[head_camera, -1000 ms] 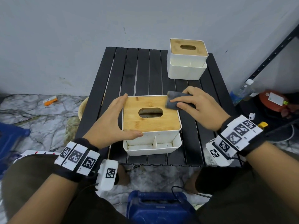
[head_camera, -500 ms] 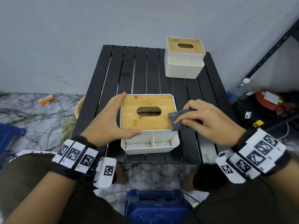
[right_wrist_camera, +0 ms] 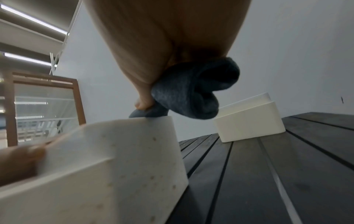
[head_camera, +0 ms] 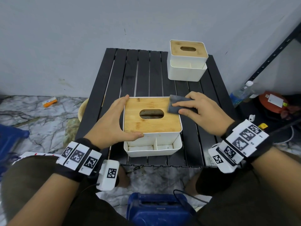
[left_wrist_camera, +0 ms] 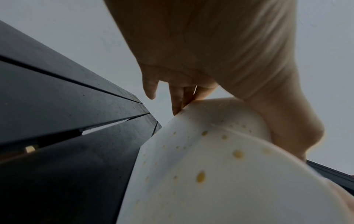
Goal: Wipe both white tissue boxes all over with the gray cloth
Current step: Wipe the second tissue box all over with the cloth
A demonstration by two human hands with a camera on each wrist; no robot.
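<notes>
Wiping well means firm, overlapping strokes: right hand [head_camera: 202,111] pinches the gray cloth [head_camera: 176,105] on the centre-frame tissue box [head_camera: 152,126]; left hand [head_camera: 110,124], fingers straight, braces it.

Black slatted table [head_camera: 143,75]; water bottle [head_camera: 241,92] right; blue container [head_camera: 156,209].

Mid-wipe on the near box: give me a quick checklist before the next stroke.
1. Gray cloth held by right hand: ok.
2. Cloth on the near tissue box lid's far right corner: ok.
3. Left hand steadies the box: ok.
4. Speckled stains on the box's side walls: not ok, unwiped.
5. Far tissue box wiped: cannot tell.
</notes>
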